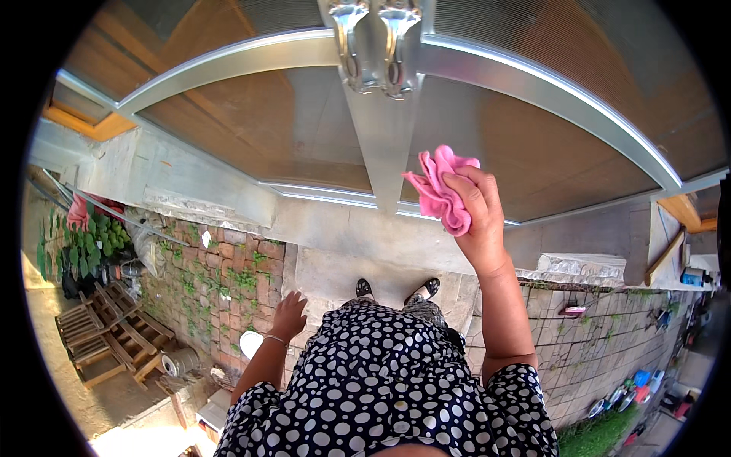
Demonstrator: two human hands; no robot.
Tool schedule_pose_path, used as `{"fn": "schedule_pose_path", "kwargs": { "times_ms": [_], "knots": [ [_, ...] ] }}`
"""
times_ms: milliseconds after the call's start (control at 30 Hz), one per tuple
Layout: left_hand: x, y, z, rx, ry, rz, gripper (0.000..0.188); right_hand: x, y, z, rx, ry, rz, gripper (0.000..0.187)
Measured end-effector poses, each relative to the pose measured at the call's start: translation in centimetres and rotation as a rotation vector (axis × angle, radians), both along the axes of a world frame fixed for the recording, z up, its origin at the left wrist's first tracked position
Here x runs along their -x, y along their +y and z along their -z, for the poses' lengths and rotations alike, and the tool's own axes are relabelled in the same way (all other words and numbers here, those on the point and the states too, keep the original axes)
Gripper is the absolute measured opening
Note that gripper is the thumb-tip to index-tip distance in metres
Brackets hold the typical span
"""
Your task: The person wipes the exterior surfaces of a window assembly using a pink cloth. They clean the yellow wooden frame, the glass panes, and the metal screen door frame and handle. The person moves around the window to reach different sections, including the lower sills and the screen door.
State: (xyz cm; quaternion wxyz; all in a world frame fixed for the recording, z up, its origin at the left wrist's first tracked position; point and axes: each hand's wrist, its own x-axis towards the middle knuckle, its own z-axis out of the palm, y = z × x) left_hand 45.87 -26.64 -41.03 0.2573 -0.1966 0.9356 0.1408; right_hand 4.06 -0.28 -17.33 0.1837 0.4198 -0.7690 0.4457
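Pink cloth point(442, 190), soft and bunched into loose folds, is located in the right hand point(481, 209), in front of the lower right panel point(525, 148) of a silver metal-framed double door, near its central upright. The right hand is closed, with fingers and thumb gripping the folds; the forearm extends toward the door. Whether the cloth touches the panel or stands just off it cannot be determined from this view.

Left hand point(289, 316): empty, fingers loosely spread, held low at the left side of the body, with a thin bracelet point(276, 339) at the wrist. It appears to bear on nothing.

Step in hand, as judged: positioning the cloth at the lower right panel, right hand only. A next move from this position calls for a firm hold on the folds, a flat palm angle toward the panel, and clearance from the two curved, shiny silver handles point(399, 49) on the far side, above the cloth.

Directly below the hands, a black garment with white dots point(373, 373) covers the body; two black shoes point(364, 288) stand on a pale concrete step point(327, 232). Farther left lie reddish paving bricks point(263, 278) with green weeds, then a brown slatted wooden frame point(106, 331). Grey paving tiles point(552, 327) extend to the right.
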Motion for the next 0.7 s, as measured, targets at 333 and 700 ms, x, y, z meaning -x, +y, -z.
{"fn": "schedule_pose_path", "kwargs": {
  "times_ms": [333,700],
  "knots": [
    [-12.9,-0.6,4.9,-0.201,-0.096,-0.432,0.041,3.0,-11.2,-0.9,-0.398,0.715,0.132,0.046],
    [-11.5,2.1,5.8,-0.28,0.061,-0.614,0.034,4.2,-11.8,7.6,-0.736,0.713,-0.187,0.048]
  ]
}}
